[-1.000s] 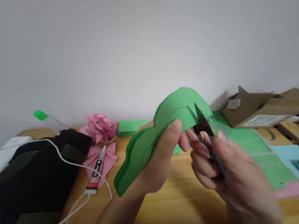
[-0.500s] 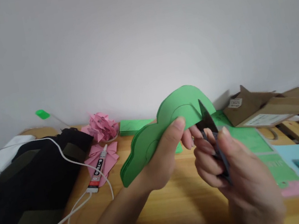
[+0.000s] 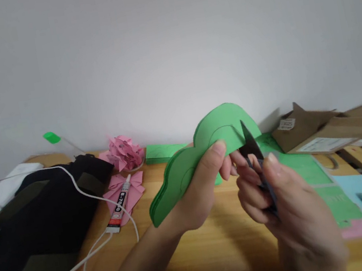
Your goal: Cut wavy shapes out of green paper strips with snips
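Observation:
My left hand (image 3: pixel 203 183) pinches a stack of green paper (image 3: pixel 225 120) with a wavy, rounded outline, thumb on the front and fingers behind. Curved pencil lines show on its top sheet. In my right hand (image 3: pixel 287 201) is a pair of scissors (image 3: pixel 251 141) with dark blades and handles. One blade lies in front of the right end of the paper stack, near its lower edge. The other blade is mostly hidden behind the paper. Both hands are raised above the wooden table (image 3: pixel 222 249), close together.
Left of my hands, a glue tube (image 3: pixel 120 207) lies on a folded pink paper piece (image 3: pixel 135 185). Behind it sits a pink paper flower (image 3: pixel 124 152). A white cable (image 3: pixel 80 181) crosses a black cloth item (image 3: pixel 52 223). Brown cardboard (image 3: pixel 330 128) and green sheets (image 3: pixel 308 173) lie at right.
The paper stack and both hands sit slightly farther right in view, as do most things on the table. The scissor blades stay at about the same place on the paper.

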The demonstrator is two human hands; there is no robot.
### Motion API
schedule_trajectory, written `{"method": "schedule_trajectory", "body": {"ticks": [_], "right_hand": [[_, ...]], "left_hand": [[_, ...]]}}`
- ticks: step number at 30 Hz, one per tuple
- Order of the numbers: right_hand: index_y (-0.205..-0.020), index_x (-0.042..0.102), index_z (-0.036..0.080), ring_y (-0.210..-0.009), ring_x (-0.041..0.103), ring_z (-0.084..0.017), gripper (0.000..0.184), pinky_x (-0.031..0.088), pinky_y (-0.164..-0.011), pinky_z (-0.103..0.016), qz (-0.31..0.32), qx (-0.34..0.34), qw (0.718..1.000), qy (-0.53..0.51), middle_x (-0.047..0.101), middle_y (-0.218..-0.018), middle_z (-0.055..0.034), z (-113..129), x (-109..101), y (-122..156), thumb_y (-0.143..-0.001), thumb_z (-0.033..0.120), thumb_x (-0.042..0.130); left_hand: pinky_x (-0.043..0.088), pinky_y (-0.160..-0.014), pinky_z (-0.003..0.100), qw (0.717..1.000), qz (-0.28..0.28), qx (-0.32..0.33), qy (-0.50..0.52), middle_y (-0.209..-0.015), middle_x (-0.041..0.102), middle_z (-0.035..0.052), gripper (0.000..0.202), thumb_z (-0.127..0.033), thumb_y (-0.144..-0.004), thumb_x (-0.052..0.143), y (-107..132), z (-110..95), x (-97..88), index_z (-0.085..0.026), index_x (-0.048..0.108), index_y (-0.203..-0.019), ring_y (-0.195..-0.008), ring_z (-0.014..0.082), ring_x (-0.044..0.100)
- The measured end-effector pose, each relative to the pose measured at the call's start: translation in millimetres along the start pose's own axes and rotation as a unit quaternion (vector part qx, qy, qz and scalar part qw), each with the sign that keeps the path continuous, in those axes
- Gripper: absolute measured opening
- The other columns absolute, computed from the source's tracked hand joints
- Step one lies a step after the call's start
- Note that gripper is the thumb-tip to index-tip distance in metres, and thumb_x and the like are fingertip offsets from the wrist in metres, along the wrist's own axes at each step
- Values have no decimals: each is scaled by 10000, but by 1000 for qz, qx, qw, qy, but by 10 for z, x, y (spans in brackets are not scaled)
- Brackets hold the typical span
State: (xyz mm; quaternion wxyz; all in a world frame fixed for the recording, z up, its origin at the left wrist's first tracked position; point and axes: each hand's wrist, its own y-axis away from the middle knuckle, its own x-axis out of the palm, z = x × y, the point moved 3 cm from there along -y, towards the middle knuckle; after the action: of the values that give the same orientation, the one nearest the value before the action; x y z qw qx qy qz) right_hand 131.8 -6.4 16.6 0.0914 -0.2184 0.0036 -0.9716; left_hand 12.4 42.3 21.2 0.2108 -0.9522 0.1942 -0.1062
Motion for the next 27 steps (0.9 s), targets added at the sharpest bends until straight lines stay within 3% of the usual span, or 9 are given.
{"method": "schedule_trajectory", "body": {"ticks": [15, 19, 27], "right_hand": [[-844, 649, 208, -446, 119, -61, 324, 132, -340, -185, 4, -7, 1000, 14, 304, -591, 77, -7, -26, -26, -976, 488, 554], [-839, 647, 202, -442, 121, -60, 328, 132, -345, -191, 6, -8, 1000, 20, 298, -577, 82, -5, -36, -18, -972, 490, 561], [-890, 658, 208, -442, 119, -58, 308, 135, -344, -181, 18, -5, 999, 27, 286, -591, 86, 20, -35, 9, -981, 482, 549]], "left_hand": [[479, -829, 360, 1000, 16, -19, 7, -753, 664, 14, 472, -405, -1020, 392, -3, 7, -3, -218, 441, -590, -811, 188, 637], [496, -858, 373, 1000, 29, -9, 8, -817, 714, 23, 468, -404, -1017, 405, -7, -8, -20, -219, 442, -589, -828, 197, 660], [476, -807, 378, 1000, 23, -14, -3, -750, 687, 12, 478, -391, -1013, 411, -1, -15, -35, -219, 455, -570, -773, 197, 642]]}}
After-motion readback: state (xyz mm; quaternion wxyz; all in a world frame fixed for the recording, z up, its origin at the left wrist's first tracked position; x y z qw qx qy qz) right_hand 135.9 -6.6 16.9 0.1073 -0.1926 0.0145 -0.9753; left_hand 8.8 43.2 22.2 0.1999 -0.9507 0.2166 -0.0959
